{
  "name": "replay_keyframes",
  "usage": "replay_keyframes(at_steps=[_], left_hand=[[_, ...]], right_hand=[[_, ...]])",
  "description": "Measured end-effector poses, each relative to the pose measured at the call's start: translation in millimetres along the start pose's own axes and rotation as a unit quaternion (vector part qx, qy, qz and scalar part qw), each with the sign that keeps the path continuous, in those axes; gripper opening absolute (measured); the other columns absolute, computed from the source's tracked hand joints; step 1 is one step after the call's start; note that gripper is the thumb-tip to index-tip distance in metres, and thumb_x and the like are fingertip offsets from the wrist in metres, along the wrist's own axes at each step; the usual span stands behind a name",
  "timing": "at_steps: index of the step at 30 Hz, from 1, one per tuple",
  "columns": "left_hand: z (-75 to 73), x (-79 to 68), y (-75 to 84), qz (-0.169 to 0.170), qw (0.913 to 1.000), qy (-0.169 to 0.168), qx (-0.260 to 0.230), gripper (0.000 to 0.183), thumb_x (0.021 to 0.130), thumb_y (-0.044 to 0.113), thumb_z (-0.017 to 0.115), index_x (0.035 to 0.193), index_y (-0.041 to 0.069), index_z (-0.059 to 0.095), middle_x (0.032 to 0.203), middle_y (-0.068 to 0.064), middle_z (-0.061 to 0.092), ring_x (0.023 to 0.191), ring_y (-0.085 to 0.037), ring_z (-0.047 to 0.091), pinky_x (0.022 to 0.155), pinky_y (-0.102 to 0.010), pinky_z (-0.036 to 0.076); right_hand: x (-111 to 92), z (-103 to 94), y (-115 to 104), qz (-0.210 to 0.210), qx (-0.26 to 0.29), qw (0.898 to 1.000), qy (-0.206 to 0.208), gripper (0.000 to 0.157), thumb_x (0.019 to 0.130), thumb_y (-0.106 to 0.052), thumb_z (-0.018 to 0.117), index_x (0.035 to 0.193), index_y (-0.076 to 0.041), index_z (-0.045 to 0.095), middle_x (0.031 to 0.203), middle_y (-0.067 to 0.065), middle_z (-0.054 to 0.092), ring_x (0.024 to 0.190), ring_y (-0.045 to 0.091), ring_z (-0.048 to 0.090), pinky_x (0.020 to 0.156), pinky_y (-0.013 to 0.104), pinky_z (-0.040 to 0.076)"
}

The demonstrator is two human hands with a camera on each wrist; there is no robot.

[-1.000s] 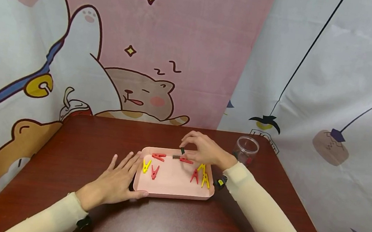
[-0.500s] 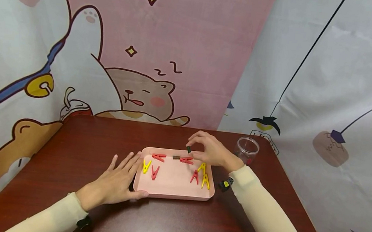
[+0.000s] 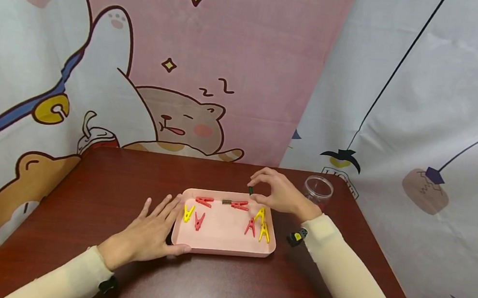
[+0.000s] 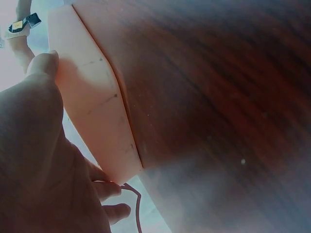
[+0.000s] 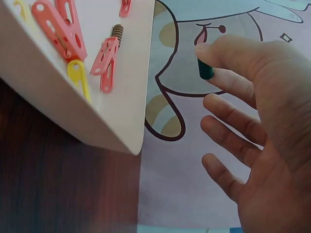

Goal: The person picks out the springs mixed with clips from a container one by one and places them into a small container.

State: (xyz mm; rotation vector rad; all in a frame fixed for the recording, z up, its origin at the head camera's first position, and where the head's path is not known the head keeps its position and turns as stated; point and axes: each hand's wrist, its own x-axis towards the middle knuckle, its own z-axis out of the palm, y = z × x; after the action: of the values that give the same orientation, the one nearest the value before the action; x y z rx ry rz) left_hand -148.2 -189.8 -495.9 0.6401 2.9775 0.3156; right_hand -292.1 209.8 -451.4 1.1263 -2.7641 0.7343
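Between thumb and index finger, my right hand (image 3: 281, 192) pinches a small dark green coil spring (image 5: 205, 71), above the far right edge of a pink tray (image 3: 220, 240). Its other fingers are spread apart. My left hand (image 3: 147, 234) lies with straight fingers against the tray's left side, thumb at the near left corner. Inside the tray, a bronze-coloured coil spring (image 3: 226, 202) lies beside a red clothespin (image 3: 240, 205) at the back. More red and yellow clothespins lie toward both ends, among them a yellow clothespin (image 3: 188, 213) on the left.
A clear round jar (image 3: 317, 190) with something red inside stands at the back right, behind the right wrist. The dark wooden table (image 3: 224, 288) ends at a printed cloth backdrop (image 3: 264, 74) behind and to the right.
My right hand has moved right and slightly up with the green spring, from over the back of the tray toward the jar. The left hand and tray have stayed in place.
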Motion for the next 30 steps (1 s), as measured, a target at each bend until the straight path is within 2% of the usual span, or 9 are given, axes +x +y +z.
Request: replay_keyframes(at_steps=[10,18,30], left_hand=[[-0.2,0.6,-0.5,0.002,1.0,-0.001,0.005,0.135,0.096,0.101,0.057,0.186,0.005,0.024,0.197,-0.016,0.019,0.182,-0.046,0.023,0.139,-0.088,0.014],[-1.2,0.5,0.0,0.002,1.0,-0.002,0.005,0.136,0.096,0.101,0.056,0.186,0.005,0.024,0.197,-0.016,0.019,0.182,-0.047,0.024,0.138,-0.088,0.014],[-1.8,-0.5,0.6,0.002,1.0,-0.003,0.003,0.135,0.096,0.101,0.056,0.186,0.005,0.024,0.197,-0.016,0.019,0.182,-0.047,0.024,0.138,-0.088,0.014]], right_hand=[[-8,-8.3,10,0.012,0.002,1.0,0.017,0.033,0.1,-0.018,0.093,0.132,-0.015,0.086,0.145,0.007,0.076,0.139,0.033,0.072,0.122,0.06,0.06],[-15,-16.3,14,0.024,0.007,0.999,0.03,0.032,0.1,-0.017,0.094,0.131,-0.015,0.086,0.146,0.008,0.076,0.141,0.036,0.072,0.124,0.064,0.058],[-27,-31.1,24,0.07,-0.01,0.997,0.036,0.036,0.1,-0.025,0.094,0.134,-0.017,0.085,0.149,0.006,0.074,0.146,0.035,0.069,0.126,0.066,0.056]])
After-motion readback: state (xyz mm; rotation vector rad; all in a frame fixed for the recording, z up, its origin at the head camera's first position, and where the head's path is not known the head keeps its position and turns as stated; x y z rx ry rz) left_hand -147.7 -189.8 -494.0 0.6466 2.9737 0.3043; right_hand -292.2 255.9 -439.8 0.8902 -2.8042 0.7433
